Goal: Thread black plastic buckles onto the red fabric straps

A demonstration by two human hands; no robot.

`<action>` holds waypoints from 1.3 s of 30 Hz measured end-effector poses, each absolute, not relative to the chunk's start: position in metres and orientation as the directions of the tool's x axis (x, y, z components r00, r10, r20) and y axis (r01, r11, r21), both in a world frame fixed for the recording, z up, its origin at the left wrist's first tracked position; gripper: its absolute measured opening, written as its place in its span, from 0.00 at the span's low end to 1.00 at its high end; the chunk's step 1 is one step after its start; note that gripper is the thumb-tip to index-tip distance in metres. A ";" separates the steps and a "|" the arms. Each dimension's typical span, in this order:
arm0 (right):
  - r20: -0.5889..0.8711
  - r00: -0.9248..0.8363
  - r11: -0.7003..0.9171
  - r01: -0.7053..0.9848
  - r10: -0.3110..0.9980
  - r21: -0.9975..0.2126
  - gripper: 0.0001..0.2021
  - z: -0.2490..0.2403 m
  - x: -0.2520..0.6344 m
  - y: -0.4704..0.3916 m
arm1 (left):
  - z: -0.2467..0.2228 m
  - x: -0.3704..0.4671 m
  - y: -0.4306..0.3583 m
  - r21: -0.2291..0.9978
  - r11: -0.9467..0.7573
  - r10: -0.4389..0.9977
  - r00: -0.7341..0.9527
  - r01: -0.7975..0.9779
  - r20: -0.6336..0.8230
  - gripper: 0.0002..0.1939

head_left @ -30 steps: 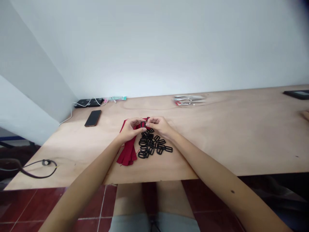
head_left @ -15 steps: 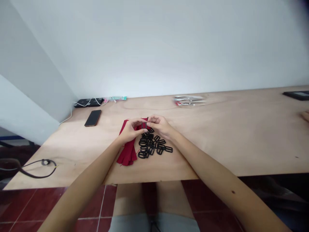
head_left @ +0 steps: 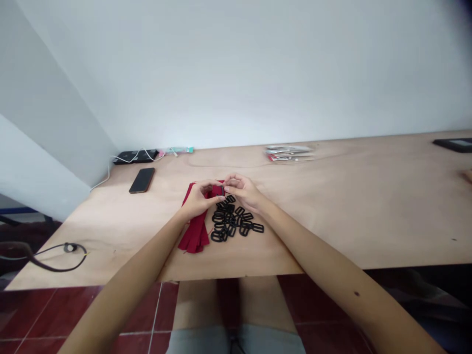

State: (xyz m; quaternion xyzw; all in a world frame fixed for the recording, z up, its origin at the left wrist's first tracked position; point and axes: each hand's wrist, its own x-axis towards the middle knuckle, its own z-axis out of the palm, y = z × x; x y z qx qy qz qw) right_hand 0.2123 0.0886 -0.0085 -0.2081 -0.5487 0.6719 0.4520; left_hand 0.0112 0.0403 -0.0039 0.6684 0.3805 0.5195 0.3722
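Note:
My left hand (head_left: 197,200) pinches a short red fabric strap (head_left: 217,190) between thumb and fingers. At the strap's right end, a black slide buckle (head_left: 223,191) is held by the fingertips of my right hand (head_left: 246,191). The strap appears to meet the buckle, but my fingers hide how far it runs through. Just below both hands lies a loose pile of black slide buckles (head_left: 229,216). Under and beside my left wrist, a bundle of red straps (head_left: 195,237) lies on the wooden table (head_left: 332,206).
A phone (head_left: 142,180) rests to the left, with black boxes (head_left: 135,157) and a white cable behind it. Flat packets (head_left: 289,153) lie near the wall. A dark device (head_left: 454,145) and part of another person's hand (head_left: 467,176) show at the far right. A black cable (head_left: 55,269) loops at the left edge.
The buckle between my fingers has turned so that less of its frame shows, and more red strap is visible beside it. My hands have barely shifted.

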 end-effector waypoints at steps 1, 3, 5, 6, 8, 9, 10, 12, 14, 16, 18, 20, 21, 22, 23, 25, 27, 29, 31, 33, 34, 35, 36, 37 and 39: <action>0.223 -0.501 0.023 -0.374 0.836 -0.927 0.21 -0.009 0.211 0.089 | -0.004 0.012 0.040 0.883 -0.446 0.891 0.168 0.144 0.422 0.25; 0.238 -0.500 0.055 -0.353 0.833 -0.934 0.24 -0.012 0.209 0.089 | -0.004 0.012 0.039 0.858 -0.469 0.882 0.161 0.212 0.443 0.23; 0.270 -0.508 0.117 -0.312 0.818 -0.943 0.30 -0.015 0.207 0.089 | -0.004 0.011 0.038 0.821 -0.490 0.872 0.155 0.293 0.465 0.21; 0.291 -0.511 0.157 -0.289 0.809 -0.944 0.33 -0.016 0.206 0.089 | -0.005 0.011 0.038 0.801 -0.500 0.865 0.152 0.329 0.477 0.21; 0.336 -0.496 0.243 -0.245 0.801 -0.939 0.31 -0.018 0.203 0.088 | -0.005 0.010 0.038 0.769 -0.516 0.852 0.141 0.378 0.503 0.19; 0.358 -0.485 0.285 -0.220 0.798 -0.933 0.27 -0.019 0.202 0.087 | -0.005 0.011 0.037 0.756 -0.521 0.847 0.133 0.397 0.514 0.18; 0.377 -0.480 0.325 -0.191 0.792 -0.926 0.22 -0.019 0.202 0.086 | -0.005 0.011 0.037 0.745 -0.522 0.844 0.124 0.415 0.522 0.16; 0.412 -0.482 0.398 -0.137 0.773 -0.907 0.16 -0.019 0.202 0.085 | -0.004 0.012 0.037 0.731 -0.519 0.841 0.113 0.443 0.529 0.15; 0.440 -0.475 0.441 -0.118 0.762 -0.890 0.15 -0.018 0.203 0.086 | -0.003 0.012 0.037 0.738 -0.504 0.849 0.099 0.449 0.519 0.15; 0.436 -0.439 0.411 -0.156 0.786 -0.898 0.14 -0.016 0.205 0.088 | -0.004 0.011 0.039 0.767 -0.470 0.867 0.066 0.436 0.494 0.16; 0.394 -0.383 0.328 -0.228 0.836 -0.917 0.14 -0.014 0.207 0.092 | -0.005 0.009 0.042 0.803 -0.428 0.887 0.024 0.415 0.460 0.17; 0.335 -0.327 0.238 -0.303 0.883 -0.923 0.13 -0.012 0.209 0.094 | -0.007 0.005 0.045 0.833 -0.401 0.901 -0.001 0.381 0.435 0.19; 0.310 -0.303 0.203 -0.336 0.901 -0.920 0.12 -0.010 0.210 0.095 | -0.008 0.004 0.046 0.846 -0.395 0.906 -0.001 0.357 0.423 0.20; 0.288 -0.287 0.174 -0.366 0.914 -0.914 0.11 -0.009 0.211 0.095 | -0.008 0.003 0.047 0.859 -0.389 0.912 0.008 0.333 0.410 0.20; 0.271 -0.281 0.147 -0.394 0.921 -0.907 0.10 -0.007 0.211 0.095 | -0.009 0.003 0.047 0.870 -0.384 0.918 0.023 0.311 0.397 0.20; 0.248 -0.286 0.101 -0.443 0.926 -0.891 0.08 -0.004 0.210 0.093 | -0.009 0.004 0.048 0.886 -0.371 0.927 0.055 0.280 0.371 0.21; 0.235 -0.299 0.066 -0.482 0.925 -0.874 0.07 -0.001 0.210 0.091 | -0.009 0.005 0.048 0.896 -0.357 0.934 0.078 0.263 0.349 0.22; 0.223 -0.314 0.037 -0.503 0.923 -0.863 0.06 0.000 0.210 0.090 | -0.009 0.007 0.047 0.908 -0.341 0.940 0.094 0.244 0.327 0.23; 0.207 -0.322 0.013 -0.514 0.924 -0.858 0.06 0.001 0.210 0.090 | -0.008 0.008 0.047 0.921 -0.320 0.947 0.106 0.223 0.303 0.24; 0.200 -0.311 0.007 -0.527 0.929 -0.850 0.08 0.000 0.211 0.091 | -0.008 0.008 0.046 0.923 -0.311 0.950 0.111 0.227 0.292 0.26; 0.200 -0.303 0.008 -0.535 0.932 -0.845 0.10 -0.001 0.212 0.092 | -0.007 0.008 0.045 0.920 -0.313 0.949 0.116 0.238 0.293 0.26; 0.201 -0.297 0.009 -0.540 0.933 -0.842 0.11 -0.002 0.213 0.093 | -0.007 0.007 0.045 0.914 -0.320 0.946 0.128 0.251 0.297 0.25; 0.198 -0.299 0.005 -0.540 0.933 -0.841 0.13 -0.003 0.213 0.093 | -0.006 0.007 0.045 0.906 -0.330 0.942 0.145 0.263 0.301 0.24; 0.192 -0.312 -0.004 -0.534 0.931 -0.846 0.15 -0.004 0.214 0.094 | -0.006 0.006 0.045 0.899 -0.341 0.938 0.161 0.274 0.306 0.23; 0.175 -0.351 -0.033 -0.512 0.920 -0.858 0.16 -0.005 0.214 0.095 | -0.005 0.004 0.046 0.890 -0.355 0.932 0.187 0.285 0.312 0.21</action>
